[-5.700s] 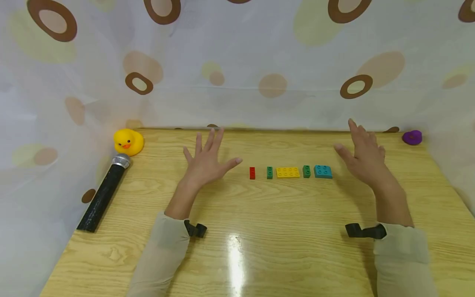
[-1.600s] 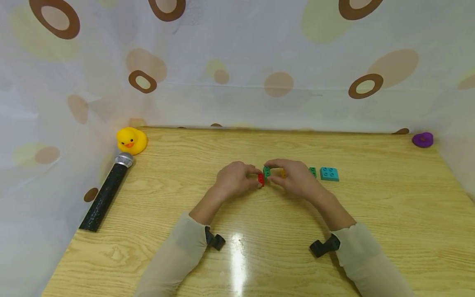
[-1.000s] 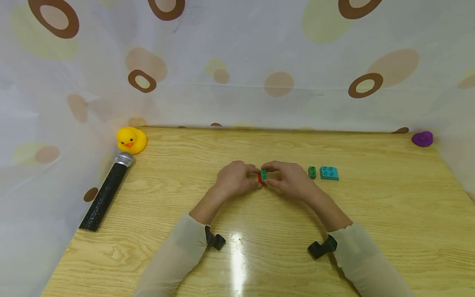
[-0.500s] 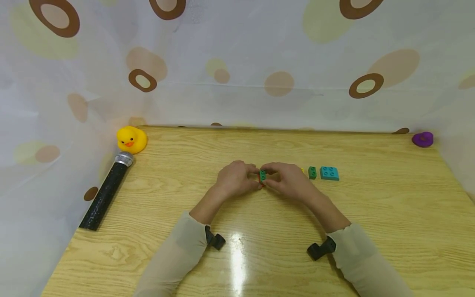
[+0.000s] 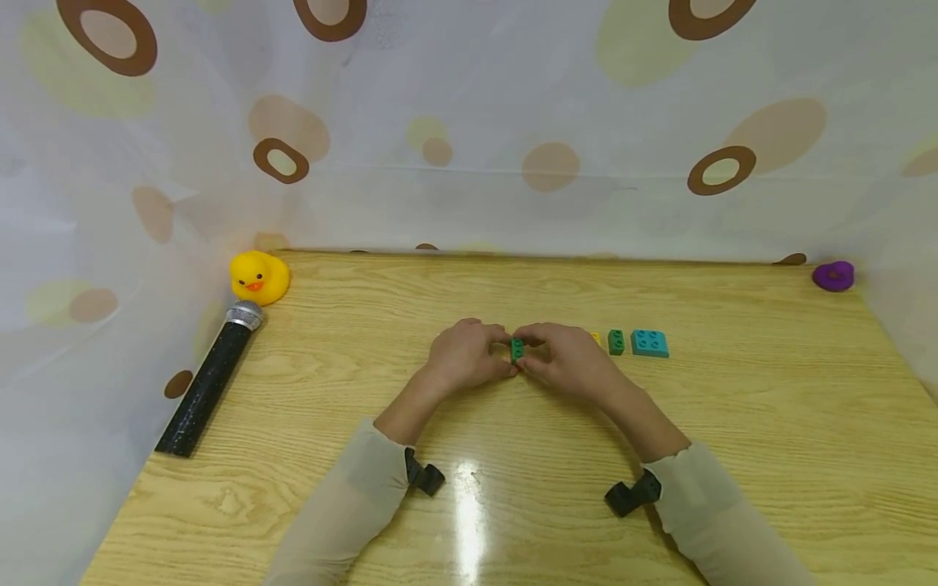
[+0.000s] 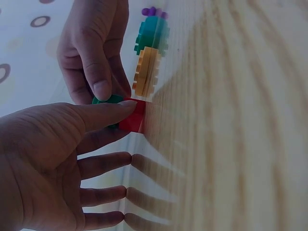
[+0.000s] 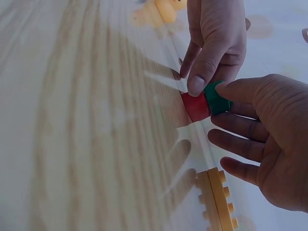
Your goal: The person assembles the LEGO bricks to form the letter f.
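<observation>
Between my fingertips in the middle of the table, a small green brick [image 5: 517,350] sits on top of a red brick [image 7: 196,107], studs facing up. My left hand [image 5: 465,354] pinches the red brick at the table between thumb and finger; its other fingers are spread in the left wrist view. From the right, my right hand [image 5: 575,358] pinches the green brick [image 7: 217,98] by its ends. In the head view the green one covers most of the red. The yellow brick [image 7: 215,199] lies just beyond my right hand, mostly hidden behind it in the head view.
To the right stand a second green brick [image 5: 616,342] and a blue brick [image 5: 649,343]. A yellow rubber duck [image 5: 260,277] and a black microphone [image 5: 212,378] are at the left. A purple toy [image 5: 834,276] sits at the far right, before the patterned curtain [image 5: 469,122].
Both hands came in from spread apart; the left took the red brick, the right the green one. The green brick has since moved left and down onto the red one.
</observation>
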Tool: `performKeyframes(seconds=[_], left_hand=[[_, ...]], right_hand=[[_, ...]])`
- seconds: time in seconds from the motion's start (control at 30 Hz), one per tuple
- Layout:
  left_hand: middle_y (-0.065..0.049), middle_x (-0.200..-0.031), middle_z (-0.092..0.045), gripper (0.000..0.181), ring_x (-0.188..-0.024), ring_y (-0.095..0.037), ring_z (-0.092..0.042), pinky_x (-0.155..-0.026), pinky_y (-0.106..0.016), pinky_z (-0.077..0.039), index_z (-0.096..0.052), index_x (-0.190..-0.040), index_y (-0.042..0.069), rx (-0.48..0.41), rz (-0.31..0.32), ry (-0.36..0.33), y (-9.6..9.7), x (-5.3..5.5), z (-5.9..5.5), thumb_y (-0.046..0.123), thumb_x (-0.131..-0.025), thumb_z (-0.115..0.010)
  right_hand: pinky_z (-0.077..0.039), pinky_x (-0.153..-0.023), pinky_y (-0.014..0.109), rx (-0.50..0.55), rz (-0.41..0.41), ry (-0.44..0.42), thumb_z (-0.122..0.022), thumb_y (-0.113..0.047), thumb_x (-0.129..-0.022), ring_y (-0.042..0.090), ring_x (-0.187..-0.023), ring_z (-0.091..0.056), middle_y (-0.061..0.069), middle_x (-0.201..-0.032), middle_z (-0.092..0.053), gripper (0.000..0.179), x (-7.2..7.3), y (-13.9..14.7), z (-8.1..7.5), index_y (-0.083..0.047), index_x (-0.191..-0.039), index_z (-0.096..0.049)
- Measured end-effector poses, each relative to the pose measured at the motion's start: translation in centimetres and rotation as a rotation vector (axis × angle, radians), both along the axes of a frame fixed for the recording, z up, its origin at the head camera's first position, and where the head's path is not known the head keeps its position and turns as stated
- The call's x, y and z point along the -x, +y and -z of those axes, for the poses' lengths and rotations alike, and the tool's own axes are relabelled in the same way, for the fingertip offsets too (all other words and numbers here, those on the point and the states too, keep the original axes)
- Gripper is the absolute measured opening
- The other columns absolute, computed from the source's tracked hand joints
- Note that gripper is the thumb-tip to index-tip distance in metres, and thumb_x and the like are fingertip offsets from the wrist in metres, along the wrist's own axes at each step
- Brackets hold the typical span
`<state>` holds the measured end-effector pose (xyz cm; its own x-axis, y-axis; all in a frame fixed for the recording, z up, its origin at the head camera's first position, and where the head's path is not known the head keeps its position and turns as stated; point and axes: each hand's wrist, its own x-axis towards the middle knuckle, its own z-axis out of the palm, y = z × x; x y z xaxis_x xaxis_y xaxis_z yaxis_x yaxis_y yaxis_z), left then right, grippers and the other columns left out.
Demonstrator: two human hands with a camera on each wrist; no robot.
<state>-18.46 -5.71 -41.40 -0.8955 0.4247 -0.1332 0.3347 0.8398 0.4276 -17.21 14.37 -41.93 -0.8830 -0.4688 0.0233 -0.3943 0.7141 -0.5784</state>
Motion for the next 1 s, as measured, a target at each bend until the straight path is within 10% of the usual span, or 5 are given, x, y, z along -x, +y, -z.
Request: performKeyframes(seconds=[1.0], left_hand=[[0.002, -0.151, -0.055, 0.053, -0.147, -0.032, -0.042, -0.109, -0.053, -0.046, -0.064, -0.14, 0.026, 0.099, 0.044, -0.003, 0.02, -0.25, -0.57, 0.051, -0.094, -0.068]], right_hand=[[-0.054, -0.095, 0.05, -0.061, -0.01, 0.024, -0.069, -0.025, -0.098, 0.03, -0.115, -0.068, 0.009, -0.131, -0.07, 0.037, -0.04, 0.0, -0.02, -0.012, -0.133, -0.066]])
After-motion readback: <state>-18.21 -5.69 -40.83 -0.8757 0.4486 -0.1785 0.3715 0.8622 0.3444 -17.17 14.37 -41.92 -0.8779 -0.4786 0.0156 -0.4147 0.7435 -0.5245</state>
